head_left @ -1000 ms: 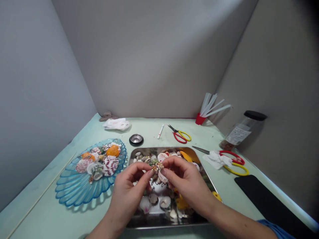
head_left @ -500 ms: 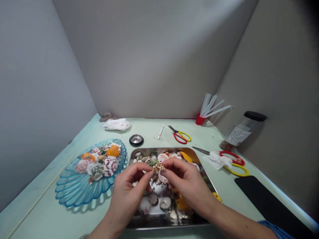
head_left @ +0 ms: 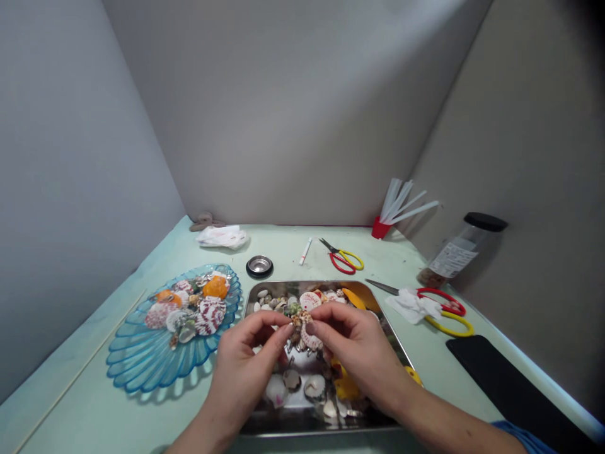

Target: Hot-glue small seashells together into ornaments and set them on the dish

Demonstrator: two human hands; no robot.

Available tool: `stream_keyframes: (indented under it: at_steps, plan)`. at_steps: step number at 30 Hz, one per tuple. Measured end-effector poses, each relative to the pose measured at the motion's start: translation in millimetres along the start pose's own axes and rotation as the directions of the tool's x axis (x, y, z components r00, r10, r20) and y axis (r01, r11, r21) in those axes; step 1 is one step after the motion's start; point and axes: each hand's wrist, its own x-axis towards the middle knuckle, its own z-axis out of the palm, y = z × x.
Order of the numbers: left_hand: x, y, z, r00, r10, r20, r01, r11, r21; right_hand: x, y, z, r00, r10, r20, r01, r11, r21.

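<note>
Between both hands is a small cluster of brown-speckled seashells (head_left: 301,320), pinched above a metal tray. My left hand (head_left: 250,356) is closed with thumb and index finger at the cluster's left side. From the right, my right hand (head_left: 354,340) grips it the same way, fingertips pressed together. The metal tray (head_left: 283,431) below holds shells and pebbles of many kinds, among them a round white shell with red marks (head_left: 310,301) and an orange shell (head_left: 353,298). Part of its contents is hidden behind my hands.
Left stands a blue shell-shaped dish (head_left: 142,366) with shells. Behind the tray lie a metal lid (head_left: 259,266), a white marker (head_left: 305,251) and scissors (head_left: 342,257). Larger scissors (head_left: 439,302), a tilted jar (head_left: 454,255), a black pad (head_left: 501,372) and a red cup with white sticks (head_left: 380,228) are right.
</note>
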Motion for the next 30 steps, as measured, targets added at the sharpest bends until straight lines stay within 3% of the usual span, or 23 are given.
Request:
stream_keyframes:
  at_steps: [6, 11, 17, 23, 30]
  plan:
    - [-1.0, 0.6, -0.2, 0.999, -0.028, 0.02, 0.029, 0.999, -0.039, 1.5, 0.7, 0.1, 1.0, -0.001, 0.001, 0.001, 1.0, -0.004]
    - [-1.0, -1.9, 0.2, 0.999, -0.044, 0.028, 0.046, 0.997, -0.055, 0.4, 1.8, 1.3, 1.0, 0.011, 0.001, -0.011, 0.994, 0.108]
    - [0.1, -0.5, 0.0, 0.998, -0.042, 0.036, 0.044, 0.998, -0.044, 0.1, 4.8, 1.9, 0.999, -0.048, 0.017, 0.046, 0.995, 0.086]
    - [0.0, -0.8, 0.6, 0.996, -0.074, 0.052, 0.078, 0.994, -0.075, -0.1, 2.0, 1.3, 0.999, -0.011, 0.036, 0.008, 0.996, 0.089]
    - [-2.6, 0.3, 0.1, 0.995, 0.035, 0.094, -0.03, 0.998, -0.059, -0.6, -2.1, -0.2, 0.998, -0.045, 0.04, 0.042, 0.997, 0.059]
